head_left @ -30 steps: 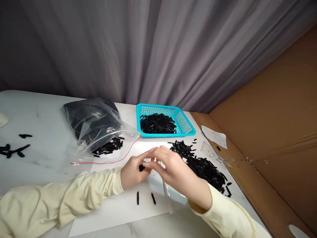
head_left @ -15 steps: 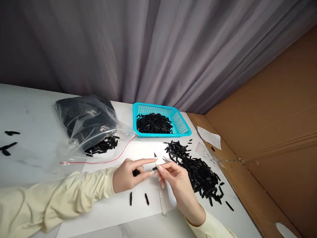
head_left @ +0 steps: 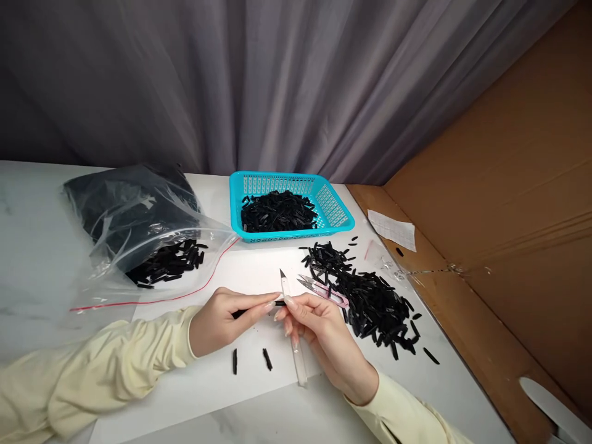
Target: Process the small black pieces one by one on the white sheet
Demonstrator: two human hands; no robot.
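Note:
A short black strip [head_left: 280, 303] spans the gap between my two hands, over a sheet of white paper [head_left: 185, 382]. My left hand [head_left: 231, 317] pinches one end between thumb and forefinger; a dark part also shows between those fingers. With thumb and forefinger, my right hand [head_left: 319, 327] grips the other end. A craft knife [head_left: 300, 364] with a pointed blade and pale handle passes behind the right fingers; whether they touch it I cannot tell. Beside the right hand lie pink thread snips [head_left: 340, 300]. Two black strips [head_left: 267, 359] rest on the paper below the hands.
A blue basket [head_left: 296, 235] of black strips stands at the back. To its left lies a clear zip bag [head_left: 139, 209] filled with black pieces. A loose heap of strips [head_left: 379, 308] spreads on the right, near a paper slip [head_left: 393, 230] and cardboard wall [head_left: 499, 160].
My left thumb and forefinger, apart before, have closed on the strip that the right hand was holding. The view has shifted slightly, and the pink snips now show more fully.

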